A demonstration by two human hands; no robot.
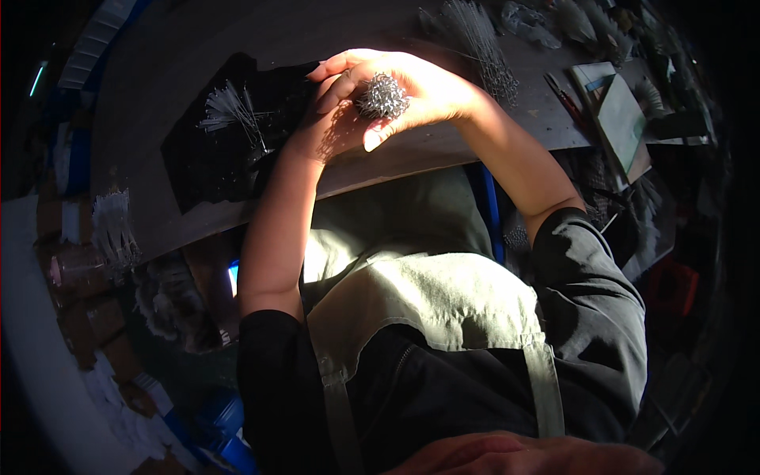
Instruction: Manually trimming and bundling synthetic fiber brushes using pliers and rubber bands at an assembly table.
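Holding a silver bundle (pixel 382 96) end-on between two hands

The bundle shows against the table (pixel 138 150) as a round, bristling tip of many bright metal ends. That tip points up toward the head camera, so the long axis seems to run close to the line of sight. The rest of its length is hidden by the hands, and how far it tilts cannot be told.

The right hand (pixel 416 83) is curled around the bundle: its thumb lies along the near side, its fingers reach across the far side to the left, and the tip stands in the gap between them. The left hand (pixel 328 123) is bent in against the bundle's left side, mostly in shadow; how far its fingers close, and whether they grip, cannot be told.

Left of the hands, a fan of pale stalks (pixel 229 109) lies on a black sheet (pixel 202 170), its spread end pointing up and left, its stems gathering toward the left wrist. Beyond the right forearm lies a sheaf (pixel 491 65), its long axis slanting down and right. Farther right are a red-handled tool (pixel 570 103) and, just beside it, a booklet (pixel 621 123).
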